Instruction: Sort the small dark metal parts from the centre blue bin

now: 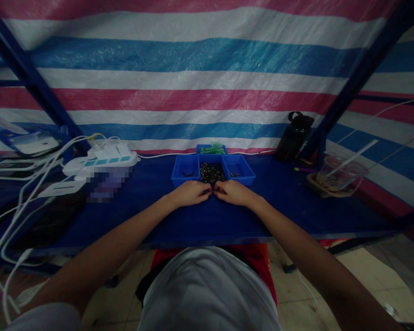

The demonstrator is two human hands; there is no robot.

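Observation:
My left hand [194,192] and my right hand [233,192] meet just in front of several blue plastic bins, fingertips pinched close together. A tiny dark piece seems to sit between the fingers, too small to name. Behind the fingers, the middle bin holds a heap of small, dark, shiny pieces [212,172]. A few thin black pieces [188,174] lie in the left bin [176,172]. In the right bin [243,165] there are a few small shiny bits [233,174]. Green plastic packets [212,149] fill the bin at the back.
On the blue table [152,220], a white power strip [100,158] with tangled white cables [20,197] and phones [14,165] takes up the left. A black bottle [294,137] and a clear plastic cup [343,172] stand at right. Striped sheeting [193,99] hangs behind.

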